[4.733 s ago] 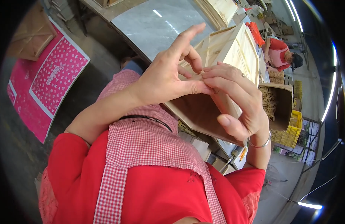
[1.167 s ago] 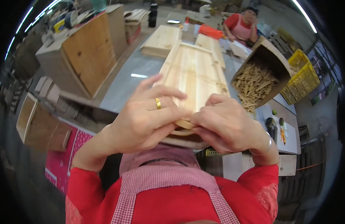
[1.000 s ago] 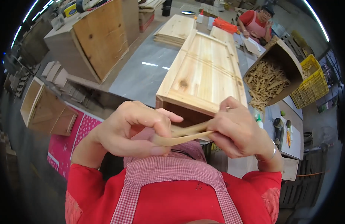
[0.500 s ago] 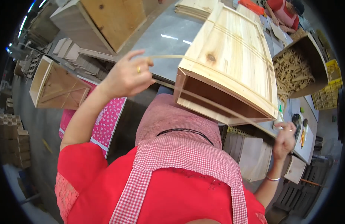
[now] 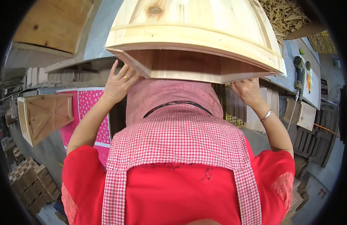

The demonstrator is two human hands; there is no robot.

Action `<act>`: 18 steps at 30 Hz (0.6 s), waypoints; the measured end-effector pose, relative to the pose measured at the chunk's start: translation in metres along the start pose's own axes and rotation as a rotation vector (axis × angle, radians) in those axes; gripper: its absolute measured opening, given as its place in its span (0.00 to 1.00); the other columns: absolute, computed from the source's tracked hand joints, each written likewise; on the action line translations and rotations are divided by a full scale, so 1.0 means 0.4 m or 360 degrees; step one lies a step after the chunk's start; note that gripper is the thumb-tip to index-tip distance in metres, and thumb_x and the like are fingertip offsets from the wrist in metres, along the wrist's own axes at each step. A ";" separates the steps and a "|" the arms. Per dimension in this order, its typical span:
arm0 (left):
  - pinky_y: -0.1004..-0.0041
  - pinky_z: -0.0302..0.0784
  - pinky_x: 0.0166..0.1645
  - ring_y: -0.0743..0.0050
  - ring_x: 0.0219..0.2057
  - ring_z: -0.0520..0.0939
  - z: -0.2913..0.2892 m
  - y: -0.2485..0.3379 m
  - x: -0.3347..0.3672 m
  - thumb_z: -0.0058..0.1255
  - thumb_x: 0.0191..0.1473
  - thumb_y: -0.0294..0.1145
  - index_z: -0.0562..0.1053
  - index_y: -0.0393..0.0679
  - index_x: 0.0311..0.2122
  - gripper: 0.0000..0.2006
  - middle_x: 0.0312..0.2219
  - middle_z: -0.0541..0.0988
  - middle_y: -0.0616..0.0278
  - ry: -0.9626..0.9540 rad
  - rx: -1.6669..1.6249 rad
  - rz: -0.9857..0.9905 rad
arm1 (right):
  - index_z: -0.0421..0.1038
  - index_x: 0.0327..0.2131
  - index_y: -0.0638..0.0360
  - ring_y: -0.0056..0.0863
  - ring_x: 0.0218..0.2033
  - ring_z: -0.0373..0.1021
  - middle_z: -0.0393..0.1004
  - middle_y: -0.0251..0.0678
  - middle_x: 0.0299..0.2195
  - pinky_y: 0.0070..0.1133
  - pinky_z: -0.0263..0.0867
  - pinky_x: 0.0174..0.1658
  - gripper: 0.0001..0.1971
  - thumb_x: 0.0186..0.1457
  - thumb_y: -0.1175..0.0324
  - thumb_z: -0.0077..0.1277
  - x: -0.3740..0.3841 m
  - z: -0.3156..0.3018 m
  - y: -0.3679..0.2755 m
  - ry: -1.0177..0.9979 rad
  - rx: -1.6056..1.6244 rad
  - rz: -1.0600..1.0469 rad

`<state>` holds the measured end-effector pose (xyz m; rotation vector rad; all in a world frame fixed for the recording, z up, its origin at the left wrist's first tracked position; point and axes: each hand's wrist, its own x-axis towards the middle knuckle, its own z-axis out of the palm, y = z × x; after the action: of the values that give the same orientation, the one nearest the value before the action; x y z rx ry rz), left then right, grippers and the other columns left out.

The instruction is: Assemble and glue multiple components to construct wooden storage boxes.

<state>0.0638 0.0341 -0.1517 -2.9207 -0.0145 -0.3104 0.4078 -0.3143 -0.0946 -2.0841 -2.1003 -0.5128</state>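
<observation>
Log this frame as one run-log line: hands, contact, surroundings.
left hand: touching wooden box lower-left edge | right hand: at box lower-right edge | box: open side toward person | nearby: bin of wooden strips

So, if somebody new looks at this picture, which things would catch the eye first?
First the big pale wooden box at the top centre, its open side facing the person, with the left hand at its lower left corner and the right hand under its right edge. Next the red-and-white checked apron over a red shirt, filling the middle. A pink patterned sheet lies low on the left, beside a smaller wooden box.
</observation>
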 end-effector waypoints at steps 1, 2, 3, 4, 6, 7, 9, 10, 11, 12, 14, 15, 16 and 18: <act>0.46 0.50 0.67 0.69 0.64 0.61 0.006 -0.004 0.005 0.50 0.51 0.33 0.74 0.58 0.52 0.20 0.56 0.69 0.67 -0.0061 0.0005 -0.0022 | 0.78 0.29 0.56 0.37 0.44 0.70 0.77 0.37 0.37 0.37 0.60 0.51 0.07 0.44 0.68 0.61 -0.001 0.014 0.007 -0.0021 -0.0031 0.0045; 0.44 0.49 0.67 0.67 0.63 0.63 0.012 -0.021 0.016 0.50 0.50 0.33 0.76 0.54 0.49 0.18 0.54 0.71 0.65 -0.0010 -0.0023 0.0000 | 0.78 0.29 0.56 0.37 0.43 0.71 0.77 0.38 0.37 0.38 0.60 0.51 0.07 0.44 0.68 0.61 -0.004 0.029 0.012 -0.0040 -0.0064 0.0090; 0.44 0.49 0.67 0.65 0.62 0.64 -0.001 -0.017 0.028 0.49 0.49 0.33 0.76 0.52 0.47 0.18 0.52 0.72 0.64 -0.0092 -0.0079 -0.0018 | 0.77 0.29 0.55 0.38 0.42 0.70 0.76 0.37 0.34 0.42 0.58 0.53 0.08 0.43 0.66 0.61 -0.037 0.052 0.017 -0.0159 -0.0006 0.0212; 0.43 0.49 0.67 0.63 0.61 0.65 -0.021 -0.017 0.041 0.49 0.49 0.33 0.77 0.51 0.46 0.17 0.50 0.74 0.63 -0.0154 -0.0111 -0.0038 | 0.76 0.29 0.53 0.39 0.42 0.69 0.75 0.37 0.31 0.46 0.55 0.55 0.08 0.42 0.65 0.61 -0.055 0.063 0.029 -0.0249 0.0038 0.0331; 0.42 0.55 0.65 0.59 0.56 0.71 -0.060 -0.016 0.041 0.48 0.48 0.32 0.78 0.47 0.43 0.15 0.46 0.77 0.61 -0.0043 -0.0138 0.0085 | 0.74 0.28 0.58 0.42 0.34 0.68 0.72 0.41 0.26 0.45 0.59 0.50 0.07 0.42 0.71 0.59 -0.016 -0.010 -0.006 0.0024 0.0031 0.0149; 0.43 0.60 0.63 0.57 0.53 0.75 -0.061 -0.024 0.026 0.48 0.48 0.32 0.78 0.45 0.42 0.15 0.44 0.78 0.59 0.0005 -0.0213 0.0175 | 0.74 0.29 0.62 0.44 0.36 0.69 0.73 0.41 0.28 0.44 0.62 0.50 0.07 0.42 0.77 0.57 0.022 -0.069 -0.031 0.0198 0.0303 0.0079; 0.48 0.63 0.62 0.55 0.51 0.76 -0.152 -0.014 0.044 0.53 0.43 0.26 0.78 0.42 0.42 0.16 0.42 0.79 0.55 0.0256 -0.0454 0.0152 | 0.75 0.34 0.66 0.42 0.36 0.73 0.76 0.44 0.31 0.34 0.71 0.43 0.13 0.41 0.85 0.54 0.056 -0.166 -0.076 0.0555 0.0572 0.0250; 0.50 0.65 0.60 0.53 0.50 0.77 -0.178 -0.013 0.047 0.53 0.43 0.22 0.78 0.41 0.42 0.17 0.42 0.79 0.55 0.0383 -0.0598 0.0010 | 0.74 0.34 0.68 0.39 0.30 0.73 0.75 0.44 0.29 0.27 0.71 0.38 0.11 0.43 0.85 0.53 0.043 -0.206 -0.075 0.0644 0.0667 0.0526; 0.54 0.69 0.58 0.50 0.47 0.79 -0.197 -0.023 0.061 0.52 0.46 0.20 0.77 0.41 0.44 0.17 0.42 0.78 0.52 0.0538 -0.0713 -0.0184 | 0.73 0.36 0.68 0.32 0.28 0.73 0.75 0.44 0.30 0.23 0.70 0.35 0.09 0.49 0.84 0.51 0.029 -0.227 -0.045 0.0628 0.0741 0.0779; 0.57 0.71 0.54 0.56 0.44 0.80 -0.217 -0.038 0.094 0.51 0.53 0.23 0.76 0.40 0.46 0.14 0.41 0.79 0.53 0.0595 -0.0762 -0.0456 | 0.72 0.41 0.69 0.24 0.26 0.72 0.75 0.42 0.32 0.21 0.68 0.31 0.09 0.57 0.80 0.47 0.045 -0.225 -0.007 0.0700 0.0964 0.1122; 0.61 0.72 0.52 0.63 0.44 0.79 -0.240 -0.118 0.223 0.51 0.59 0.35 0.74 0.40 0.49 0.15 0.43 0.78 0.55 0.0687 -0.1627 -0.1037 | 0.71 0.46 0.68 0.22 0.25 0.72 0.75 0.40 0.33 0.20 0.68 0.29 0.13 0.64 0.71 0.43 0.153 -0.218 0.101 0.0891 0.0999 0.1166; 0.63 0.71 0.52 0.66 0.45 0.78 -0.270 -0.173 0.304 0.48 0.60 0.42 0.73 0.40 0.51 0.19 0.44 0.77 0.56 0.0590 -0.1978 -0.1247 | 0.70 0.47 0.68 0.23 0.24 0.72 0.75 0.41 0.33 0.21 0.68 0.28 0.16 0.65 0.66 0.42 0.211 -0.212 0.165 0.0731 0.1063 0.1229; 0.65 0.71 0.52 0.69 0.45 0.77 -0.302 -0.225 0.389 0.45 0.62 0.49 0.72 0.40 0.52 0.23 0.46 0.76 0.57 0.0478 -0.2325 -0.1448 | 0.69 0.49 0.68 0.24 0.24 0.72 0.75 0.41 0.34 0.21 0.68 0.28 0.19 0.66 0.60 0.41 0.264 -0.207 0.227 0.0574 0.1127 0.1291; 0.65 0.70 0.52 0.68 0.46 0.77 -0.317 -0.303 0.548 0.40 0.62 0.56 0.70 0.40 0.54 0.29 0.47 0.75 0.56 0.0240 -0.2493 -0.1547 | 0.69 0.50 0.66 0.27 0.23 0.72 0.76 0.43 0.33 0.24 0.69 0.27 0.27 0.65 0.50 0.38 0.370 -0.147 0.346 0.0370 0.1288 0.1289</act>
<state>0.2479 0.1243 0.0398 -3.9394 -2.0458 -1.0443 0.5318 -0.1967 0.0289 -1.9637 -0.9211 0.1840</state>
